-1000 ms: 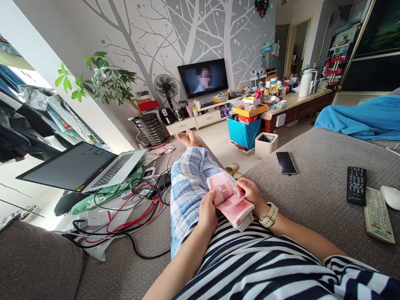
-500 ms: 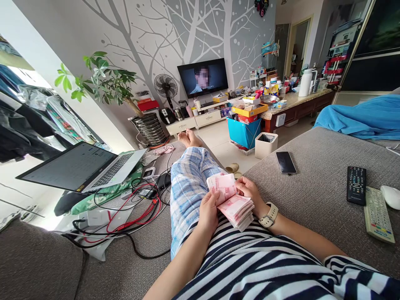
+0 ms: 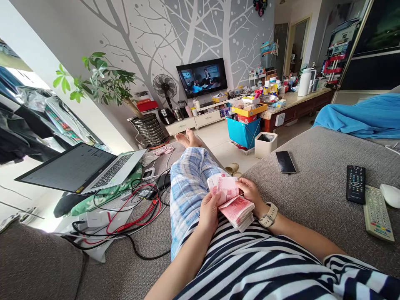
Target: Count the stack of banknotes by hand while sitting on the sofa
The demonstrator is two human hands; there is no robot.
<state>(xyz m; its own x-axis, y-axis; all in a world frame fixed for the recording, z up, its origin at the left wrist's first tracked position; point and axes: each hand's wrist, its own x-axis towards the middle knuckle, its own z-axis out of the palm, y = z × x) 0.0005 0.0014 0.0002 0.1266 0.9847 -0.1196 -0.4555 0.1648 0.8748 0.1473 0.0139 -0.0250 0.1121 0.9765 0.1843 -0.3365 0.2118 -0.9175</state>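
Observation:
A thick stack of pink banknotes [image 3: 238, 209] rests on my lap over my striped shirt. My left hand [image 3: 208, 211] is closed on the stack's near left end, thumb on top. My right hand [image 3: 249, 191] pinches the far edge of the top banknotes [image 3: 224, 186], which are bent upward and back toward me. A pale wristwatch [image 3: 270, 215] sits on my right wrist. My legs in blue plaid trousers [image 3: 190, 183] stretch forward along the grey sofa [image 3: 315, 187].
A black phone [image 3: 285, 161], two remote controls [image 3: 355, 184] [image 3: 376, 213] and a white mouse [image 3: 390, 195] lie on the sofa to my right. To my left stand an open laptop [image 3: 84, 166] and tangled cables [image 3: 131, 212]. A bin [image 3: 265, 144] and TV [image 3: 202, 77] are ahead.
My right hand has lifted the top banknotes further up and folded them back over the stack. The picture on the TV has changed. My left hand stays put.

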